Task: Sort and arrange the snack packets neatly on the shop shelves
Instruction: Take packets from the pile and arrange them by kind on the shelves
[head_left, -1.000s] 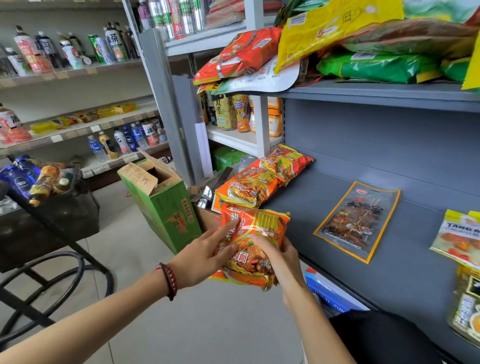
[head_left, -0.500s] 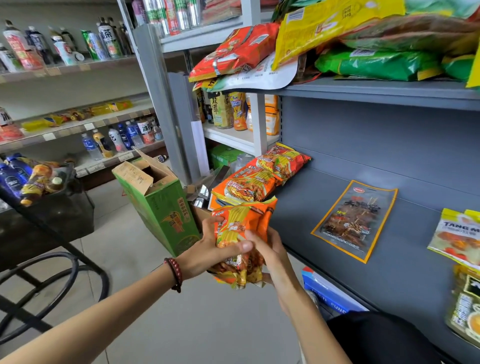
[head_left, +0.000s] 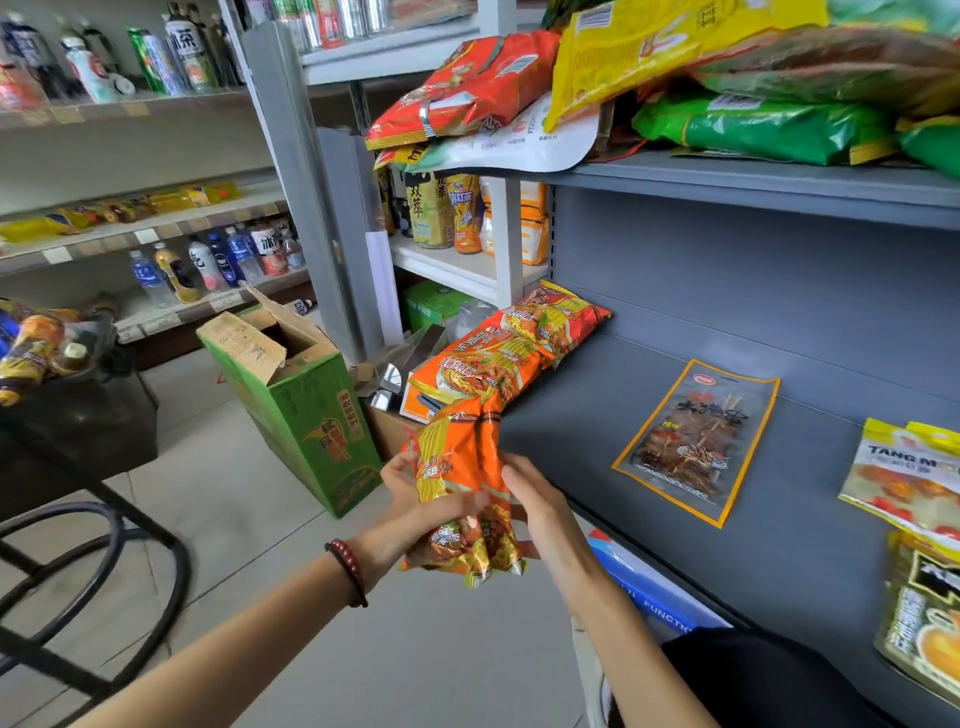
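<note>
Orange snack packets (head_left: 460, 467) were held upright nr the shelf (head_left: 587, 441) edge; L grip (head_left: 415, 519) & R grip (head_left: 545, 514) were both clamped on them.

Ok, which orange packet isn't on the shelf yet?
The crumpled packet gripped by the left hand and right hand; the other two packets lie on the grey shelf.

You held the orange snack packets (head_left: 462, 483) nearly upright between your left hand (head_left: 415, 514) and your right hand (head_left: 540, 509), just beside the edge of the grey shelf (head_left: 597, 415). More orange packets (head_left: 498, 358) lay on its left end, and a clear flat packet (head_left: 696, 441) further right. A green carton (head_left: 306, 405) stood on the floor (head_left: 441, 649).
</note>
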